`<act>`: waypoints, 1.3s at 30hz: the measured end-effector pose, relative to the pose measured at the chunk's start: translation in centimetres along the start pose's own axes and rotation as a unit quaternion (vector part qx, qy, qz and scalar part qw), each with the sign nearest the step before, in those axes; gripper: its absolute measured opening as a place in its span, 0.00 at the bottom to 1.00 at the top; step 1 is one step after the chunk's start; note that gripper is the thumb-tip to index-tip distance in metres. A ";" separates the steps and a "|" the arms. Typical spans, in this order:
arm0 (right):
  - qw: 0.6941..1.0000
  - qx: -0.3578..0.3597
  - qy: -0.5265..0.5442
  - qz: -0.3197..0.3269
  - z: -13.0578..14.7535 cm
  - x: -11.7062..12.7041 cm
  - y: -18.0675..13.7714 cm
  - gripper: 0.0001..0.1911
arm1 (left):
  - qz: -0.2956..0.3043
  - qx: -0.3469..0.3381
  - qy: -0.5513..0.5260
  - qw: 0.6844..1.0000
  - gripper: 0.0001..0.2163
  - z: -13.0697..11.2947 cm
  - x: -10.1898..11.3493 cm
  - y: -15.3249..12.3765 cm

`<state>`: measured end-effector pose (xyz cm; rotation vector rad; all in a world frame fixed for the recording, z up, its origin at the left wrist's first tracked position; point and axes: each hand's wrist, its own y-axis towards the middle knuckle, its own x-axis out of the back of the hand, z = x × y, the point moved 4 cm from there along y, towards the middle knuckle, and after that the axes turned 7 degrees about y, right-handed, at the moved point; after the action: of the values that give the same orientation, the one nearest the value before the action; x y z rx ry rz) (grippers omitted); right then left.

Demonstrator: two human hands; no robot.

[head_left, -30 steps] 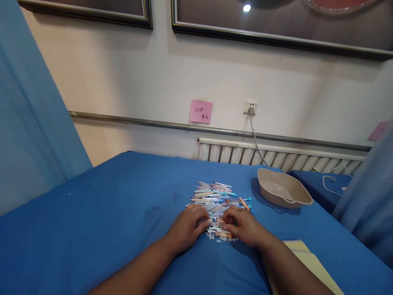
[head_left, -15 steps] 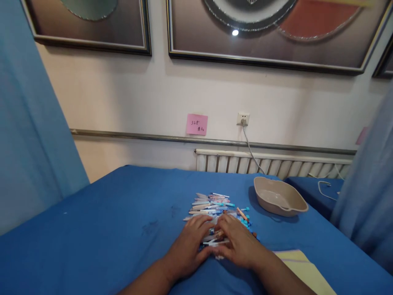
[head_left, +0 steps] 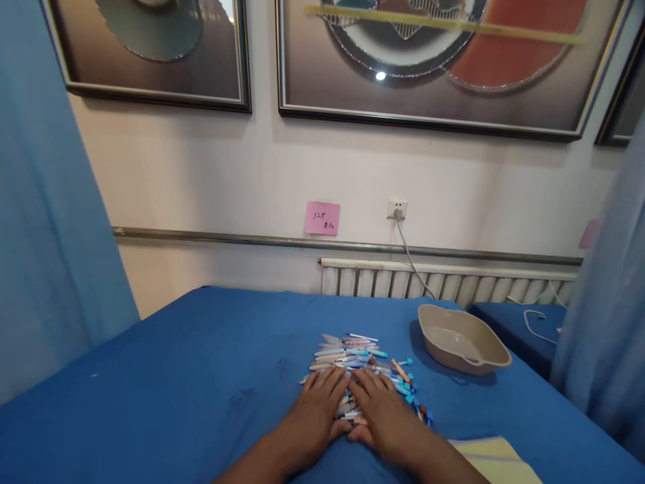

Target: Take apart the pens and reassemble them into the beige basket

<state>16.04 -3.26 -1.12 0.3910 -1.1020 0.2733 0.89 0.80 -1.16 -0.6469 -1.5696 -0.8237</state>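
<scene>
A pile of pens (head_left: 347,351) lies roughly side by side on the blue cloth (head_left: 166,390); they are white, pink, turquoise and brown, and several have blue or turquoise ends at the right. My left hand (head_left: 313,411) rests palm down over the near left part of the pile, its fingers stretched out. Over the near right part lies my right hand (head_left: 383,415), also palm down with fingers extended. The thumbs come close together at the near edge. Pens show between the hands, and those under the palms are hidden.
A beige plastic basin (head_left: 496,353) stands at the right back of the blue surface. Yellow paper (head_left: 496,458) lies by my right forearm. Blue curtains hang at both sides. Behind are a radiator (head_left: 367,281), a rail and a plugged-in cord (head_left: 412,259).
My hands have flattened onto the pens, with fingers less curled, and the thumbs have drawn away from the white pen at the near edge. The view has tipped up slightly.
</scene>
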 end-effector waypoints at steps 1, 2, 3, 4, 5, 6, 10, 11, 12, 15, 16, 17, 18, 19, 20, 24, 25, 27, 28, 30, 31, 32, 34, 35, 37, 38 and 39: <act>1.000 -0.001 -0.005 -0.003 -0.1 0.0 0.2 0.36 | -0.002 0.000 0.005 1.000 0.31 0.1 0.0 0.2; 1.000 -0.002 -0.011 -0.007 -0.3 -0.1 0.3 0.35 | -0.004 0.001 0.009 1.000 0.30 0.1 0.1 0.3; 1.000 -0.003 -0.016 -0.012 -0.4 -0.1 0.4 0.35 | -0.007 0.003 0.013 1.000 0.30 0.2 0.1 0.5; 1.000 -0.003 -0.022 -0.016 -0.6 -0.2 0.6 0.34 | -0.008 0.005 0.017 1.000 0.30 0.3 0.1 0.6; 0.999 -0.004 -0.028 -0.021 -0.7 -0.3 0.7 0.34 | -0.009 0.006 0.020 1.000 0.30 0.3 0.2 0.7; 0.999 -0.003 -0.035 -0.026 -0.8 -0.3 0.8 0.34 | -0.009 0.006 0.023 1.000 0.30 0.3 0.2 0.8; 0.997 0.012 -0.060 -0.047 -0.7 -0.4 1.2 0.33 | -0.023 -0.001 0.034 0.999 0.29 0.4 0.2 1.1; 0.996 0.015 -0.066 -0.054 -0.6 -0.3 1.2 0.32 | -0.030 -0.003 0.035 0.999 0.29 0.4 0.2 1.2; 0.995 0.016 -0.072 -0.062 -0.4 -0.2 1.3 0.30 | -0.035 -0.007 0.035 0.999 0.28 0.3 0.3 1.2; 0.993 0.010 -0.085 -0.077 0.1 0.2 1.2 0.26 | -0.039 -0.011 0.028 0.999 0.26 0.2 0.5 1.2; 0.993 0.007 -0.085 -0.078 0.2 0.3 1.1 0.25 | -0.036 -0.011 0.023 0.999 0.26 0.1 0.6 1.1; 0.994 0.006 -0.083 -0.076 0.4 0.5 1.0 0.25 | -0.033 -0.013 0.017 0.999 0.26 0.1 0.7 1.0; 0.994 0.009 -0.076 -0.073 0.5 0.6 0.9 0.26 | -0.032 -0.015 0.009 0.999 0.26 0.0 0.8 0.8; 0.995 0.014 -0.067 -0.070 0.5 0.8 0.7 0.26 | -0.033 -0.016 0.000 0.999 0.26 -0.1 0.9 0.6; 0.996 0.019 -0.055 -0.070 0.5 1.0 0.5 0.26 | -0.039 -0.015 -0.010 0.999 0.26 -0.1 1.0 0.4; 0.992 -0.024 -0.038 -0.116 -0.6 1.6 0.0 0.21 | -0.069 0.034 -0.032 0.997 0.22 0.4 1.4 0.1; 0.990 -0.045 -0.045 -0.124 -1.1 1.5 -0.1 0.21 | -0.066 0.043 -0.033 0.996 0.22 0.5 1.4 0.2; 0.987 -0.078 -0.061 -0.123 -1.8 1.1 0.0 0.20 | -0.050 0.048 -0.031 0.997 0.21 0.6 1.2 0.4; 0.987 -0.085 -0.067 -0.115 -2.0 0.8 0.0 0.20 | -0.044 0.046 -0.030 0.998 0.21 0.6 1.1 0.5; 0.988 -0.091 -0.075 -0.101 -2.1 0.3 0.1 0.19 | -0.040 0.041 -0.027 0.998 0.21 0.5 0.8 0.7; 0.988 -0.093 -0.077 -0.097 -2.1 0.2 0.1 0.19 | -0.040 0.041 -0.024 0.998 0.21 0.5 0.6 0.8; 0.988 -0.095 -0.079 -0.096 -2.0 0.2 0.0 0.20 | -0.042 0.041 -0.021 0.998 0.21 0.4 0.5 0.9; 0.988 -0.096 -0.082 -0.094 -1.9 0.4 0.0 0.20 | -0.049 0.045 -0.014 0.998 0.21 0.5 0.3 1.0; 0.988 -0.093 -0.082 -0.092 -1.8 0.5 0.0 0.19 | -0.052 0.046 -0.011 0.998 0.21 0.5 0.2 1.0; 0.989 -0.086 -0.081 -0.090 -1.7 0.7 -0.1 0.19 | -0.061 0.045 -0.007 0.997 0.20 0.6 0.2 1.1; 0.989 -0.084 -0.079 -0.090 -1.7 0.8 -0.1 0.19 | -0.064 0.042 -0.006 0.997 0.20 0.5 0.3 1.0; 0.989 -0.081 -0.078 -0.091 -1.7 0.9 -0.1 0.19 | -0.067 0.038 -0.005 0.997 0.20 0.5 0.5 1.0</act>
<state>17.84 -2.63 -1.01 0.3685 -1.2241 -0.0093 1.33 1.76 -0.59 -0.4962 -1.6599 -0.8577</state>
